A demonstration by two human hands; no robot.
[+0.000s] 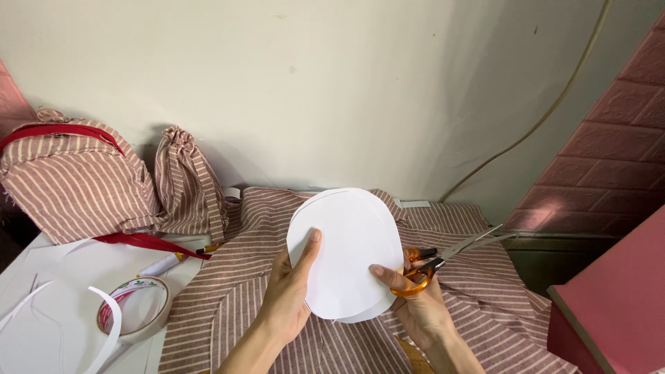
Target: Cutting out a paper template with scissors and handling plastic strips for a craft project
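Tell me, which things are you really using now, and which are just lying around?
Using: left hand and right hand holding white paper rounds; orange-handled scissors in the right hand.

Lying about: tape roll, paper strips, striped bags, striped cloth, pen.

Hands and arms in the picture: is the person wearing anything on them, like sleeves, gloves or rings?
No. The left hand and the right hand are both bare: no gloves, and no rings, watch or bracelet that can be seen. The forearms are bare too, with no sleeve reaching into view. The fingernails look short and plain, without coloured polish.
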